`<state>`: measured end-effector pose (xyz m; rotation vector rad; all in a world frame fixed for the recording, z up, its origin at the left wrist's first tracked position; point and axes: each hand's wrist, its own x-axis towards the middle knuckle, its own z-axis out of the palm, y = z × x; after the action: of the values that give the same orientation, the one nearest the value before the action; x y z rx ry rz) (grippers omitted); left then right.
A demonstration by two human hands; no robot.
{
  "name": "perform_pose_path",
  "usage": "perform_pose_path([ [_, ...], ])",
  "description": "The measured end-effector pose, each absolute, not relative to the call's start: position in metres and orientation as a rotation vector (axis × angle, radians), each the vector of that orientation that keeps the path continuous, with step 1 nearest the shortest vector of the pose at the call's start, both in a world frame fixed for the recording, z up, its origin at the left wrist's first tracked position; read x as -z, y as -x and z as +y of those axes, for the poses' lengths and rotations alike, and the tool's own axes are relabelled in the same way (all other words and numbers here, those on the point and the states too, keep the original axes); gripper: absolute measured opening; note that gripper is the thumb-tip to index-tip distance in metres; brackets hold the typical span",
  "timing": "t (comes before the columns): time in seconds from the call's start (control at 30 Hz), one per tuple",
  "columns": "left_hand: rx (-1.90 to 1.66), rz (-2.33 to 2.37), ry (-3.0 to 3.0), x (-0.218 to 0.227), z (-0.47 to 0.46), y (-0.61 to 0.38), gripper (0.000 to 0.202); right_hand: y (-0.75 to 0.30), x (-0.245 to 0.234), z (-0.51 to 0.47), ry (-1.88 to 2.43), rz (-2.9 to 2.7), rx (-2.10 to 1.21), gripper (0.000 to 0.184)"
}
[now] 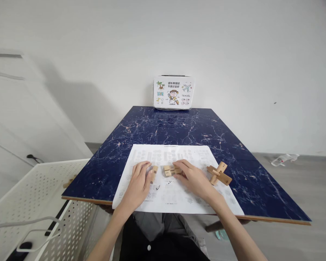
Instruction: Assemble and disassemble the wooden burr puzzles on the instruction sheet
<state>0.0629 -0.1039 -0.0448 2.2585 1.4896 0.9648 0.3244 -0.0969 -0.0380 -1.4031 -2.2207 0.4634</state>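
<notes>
On a printed paper sheet [163, 197] lie small notched wooden puzzle pieces. My left hand [138, 183] rests at the left, its thumb and fingers closed around one upright-lying wooden piece [154, 170]. A group of joined or abutting wooden pieces [167, 171] sits just right of it, a small gap between. My right hand [194, 178] pinches the right end of that group, fingers partly covering it. Beyond my right wrist, at the sheet's right edge, lies a cross-shaped wooden assembly [219, 174] with numbers marked on it.
The blue marbled table [168, 127] carries a white cartoon-printed case [174, 92] at its far edge, against the wall. A white perforated basket [77, 224] with cables stands at the left, beside the table. A clear plastic item [284, 159] lies on the floor at right.
</notes>
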Motion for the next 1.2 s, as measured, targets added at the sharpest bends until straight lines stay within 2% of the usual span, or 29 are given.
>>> perform_pose_path([
  [0.13,-0.945,1.501,-2.218,0.042,-0.105,-0.063,0.033,-0.319,0.029,-0.097,1.282,-2.27,-0.531,0.035],
  [0.5,-0.885,1.457,-2.089,0.035,-0.11,-0.064,0.037,-0.296,0.028,-0.097,0.989,-2.316,-0.562,0.049],
  [0.67,-0.761,1.398,-2.15,0.027,-0.116,-0.067,0.062,-0.302,0.035,-0.115,1.024,-2.164,-0.607,0.054],
  [0.77,-0.698,1.353,-2.239,0.023,-0.116,-0.07,0.067,-0.312,0.038,-0.132,1.117,-2.03,-0.635,0.047],
  [0.97,-0.587,1.262,-2.37,0.022,-0.11,-0.076,0.052,-0.324,0.046,-0.158,1.228,-1.847,-0.717,0.032],
  [1.2,-0.431,1.328,-2.478,0.024,-0.092,-0.065,0.053,-0.325,0.046,-0.159,1.212,-1.768,-0.74,0.025],
])
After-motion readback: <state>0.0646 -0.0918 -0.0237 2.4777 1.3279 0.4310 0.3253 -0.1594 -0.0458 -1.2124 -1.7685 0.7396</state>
